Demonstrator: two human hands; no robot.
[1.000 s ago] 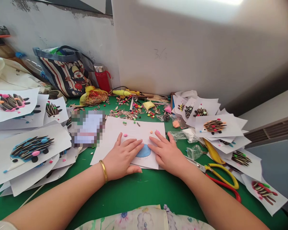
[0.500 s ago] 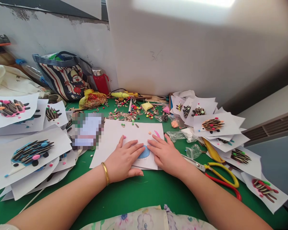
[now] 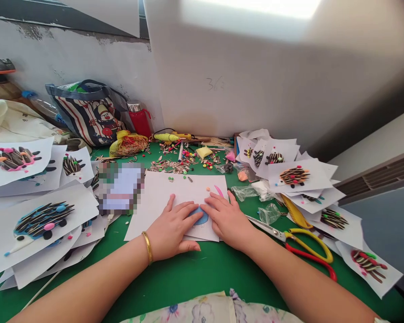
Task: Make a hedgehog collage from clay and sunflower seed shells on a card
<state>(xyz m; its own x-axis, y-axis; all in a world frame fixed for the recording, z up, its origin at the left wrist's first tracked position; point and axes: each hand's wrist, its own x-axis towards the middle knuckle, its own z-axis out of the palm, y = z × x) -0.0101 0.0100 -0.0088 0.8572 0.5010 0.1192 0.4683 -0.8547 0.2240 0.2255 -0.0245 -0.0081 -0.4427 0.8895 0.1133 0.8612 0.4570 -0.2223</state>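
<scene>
A sheet of white paper (image 3: 151,197) lies in front of me on the green table, with both hands flat on it. On the paper is a flattened patch of blue clay (image 3: 199,217), partly covered by my fingers. My left hand (image 3: 175,224), with a gold bracelet on its wrist, has its fingers spread, the tips at the patch's left edge. My right hand (image 3: 227,220) rests with fingers outstretched at the patch's right edge. A pink curved strip (image 3: 218,190) and small green balls (image 3: 177,177) sit on the upper part of the sheet.
Sunflower seeds (image 3: 173,166) and coloured bits lie behind the paper. Stacks of hedgehog pictures stand left (image 3: 84,202) and right (image 3: 296,177). Scissors (image 3: 306,246) lie by my right forearm; a phone (image 3: 121,186) lies left. A red bottle (image 3: 139,120) and striped bag (image 3: 87,112) stand at the back.
The camera view has shifted slightly. My fingers have moved a little closer together over the blue clay; both hands remain flat on the paper.
</scene>
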